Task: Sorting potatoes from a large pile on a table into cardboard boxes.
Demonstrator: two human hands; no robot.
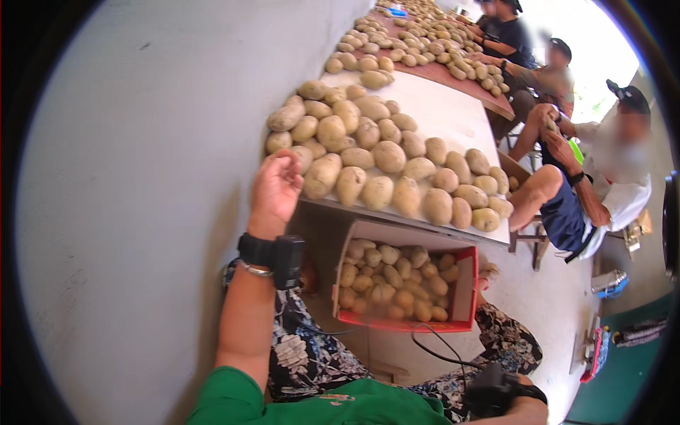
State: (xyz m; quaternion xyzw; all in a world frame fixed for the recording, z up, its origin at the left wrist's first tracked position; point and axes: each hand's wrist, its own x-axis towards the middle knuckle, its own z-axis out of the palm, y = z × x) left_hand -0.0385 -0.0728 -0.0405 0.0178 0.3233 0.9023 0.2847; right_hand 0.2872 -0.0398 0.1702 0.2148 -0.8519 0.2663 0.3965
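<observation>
My left hand [278, 185] is at the left front corner of the white table [460, 117], its palm showing and its fingers loosely bent. No object shows in the palm. The fingertips are beside a potato [303, 159] at the edge of the pile; whether they touch it I cannot tell. Many pale brown potatoes [389, 157] cover the near part of the table. Low on the right, my right hand [525, 381] is mostly hidden behind a black device [491, 390] near my knee, so its fingers do not show.
Below the table edge stands a red-rimmed box [464, 283] of potatoes, between my legs. A black cable [425, 348] runs across my lap. A wall [142, 177] rises at left. On the right a seated person [609, 170] holds something; others sit at a brown table [453, 79] with more potatoes.
</observation>
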